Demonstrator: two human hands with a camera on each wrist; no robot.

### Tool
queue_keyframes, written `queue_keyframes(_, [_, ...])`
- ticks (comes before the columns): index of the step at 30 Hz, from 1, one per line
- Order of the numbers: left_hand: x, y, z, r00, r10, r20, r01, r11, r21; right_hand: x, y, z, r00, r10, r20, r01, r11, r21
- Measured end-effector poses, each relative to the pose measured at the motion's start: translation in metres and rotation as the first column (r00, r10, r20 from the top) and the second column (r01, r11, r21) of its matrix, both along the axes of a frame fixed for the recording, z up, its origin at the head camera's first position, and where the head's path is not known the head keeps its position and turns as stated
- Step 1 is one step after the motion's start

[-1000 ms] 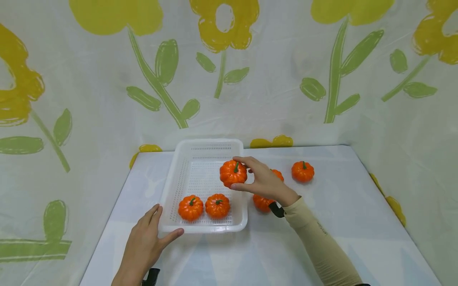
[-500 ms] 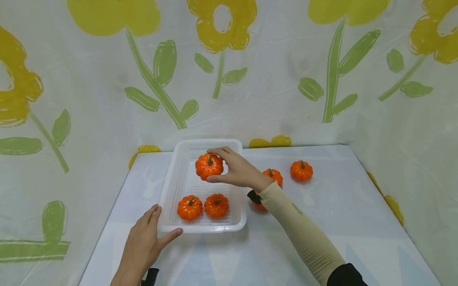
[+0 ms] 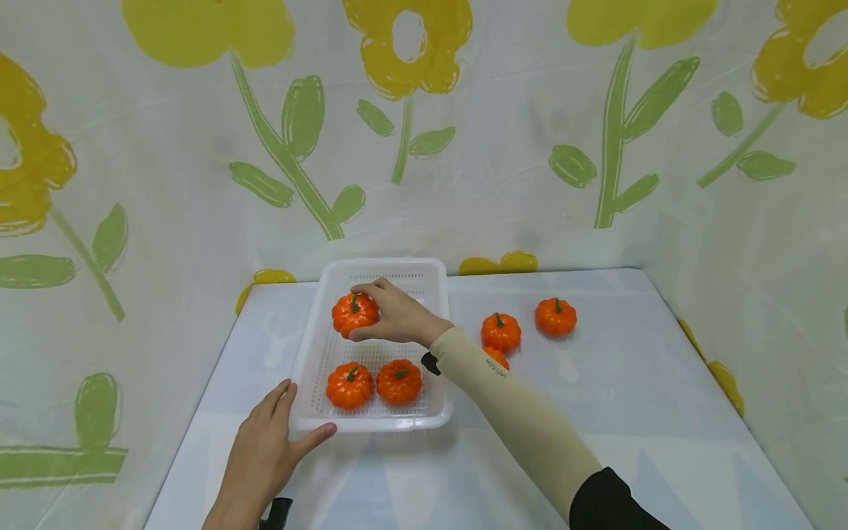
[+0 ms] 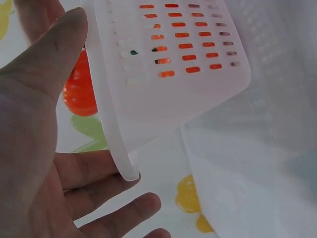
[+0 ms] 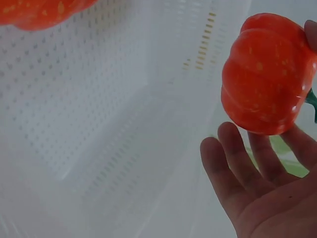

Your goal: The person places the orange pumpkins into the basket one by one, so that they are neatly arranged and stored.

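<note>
In the head view my right hand (image 3: 400,313) grips a small orange toy pumpkin (image 3: 352,315) with a green stem, above the left side of the white plastic basket (image 3: 372,425). The right wrist view shows this pumpkin (image 5: 267,74) between thumb and fingertips, raised over the basket. Two more pumpkins (image 3: 349,386) (image 3: 399,382) sit side by side at the basket's near end. My left hand (image 3: 265,442) rests at the near left corner of the basket, thumb by the front rim and fingers along the left side. Its fingers (image 4: 124,213) look extended in the left wrist view.
To the right of the basket, on the pale table (image 3: 596,419), lie a pumpkin (image 3: 500,333), another pumpkin (image 3: 556,317) farther right, and a third pumpkin (image 3: 497,358) partly hidden by the right sleeve. A flower-printed cloth wall (image 3: 490,184) stands behind and at both sides.
My right hand has carried its pumpkin leftward from the basket's right side to its left side, lately a little lower. My left hand stays at the corner.
</note>
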State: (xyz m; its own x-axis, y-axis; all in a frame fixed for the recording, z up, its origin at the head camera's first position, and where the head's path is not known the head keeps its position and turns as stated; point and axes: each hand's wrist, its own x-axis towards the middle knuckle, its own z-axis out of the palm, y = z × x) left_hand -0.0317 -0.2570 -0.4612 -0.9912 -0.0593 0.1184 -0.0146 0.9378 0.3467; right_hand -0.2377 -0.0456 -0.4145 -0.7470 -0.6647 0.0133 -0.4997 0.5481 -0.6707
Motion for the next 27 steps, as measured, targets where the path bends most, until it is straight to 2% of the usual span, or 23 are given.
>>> queue_keyframes(6, [-0.001,0.001,0.000,1.000,0.007,0.014,-0.007,1.000,0.001,-0.001,-0.013,-0.011,0.999,-0.040,-0.016,0.041,0.997,0.072])
queue_keyframes(12, [0.000,0.001,0.000,1.000,0.014,0.026,-0.014,1.000,-0.003,-0.001,-0.018,-0.026,0.998,-0.059,0.006,0.058,0.988,0.145])
queue_keyframes(20, [0.001,0.001,-0.001,0.999,0.017,0.027,-0.017,1.000,-0.014,0.004,-0.025,-0.039,0.998,-0.064,0.009,0.060,0.962,0.266])
queue_keyframes(27, [0.001,0.001,0.000,0.999,0.018,0.036,-0.017,1.000,-0.012,0.005,-0.030,-0.050,0.997,-0.074,0.010,0.067,0.950,0.306])
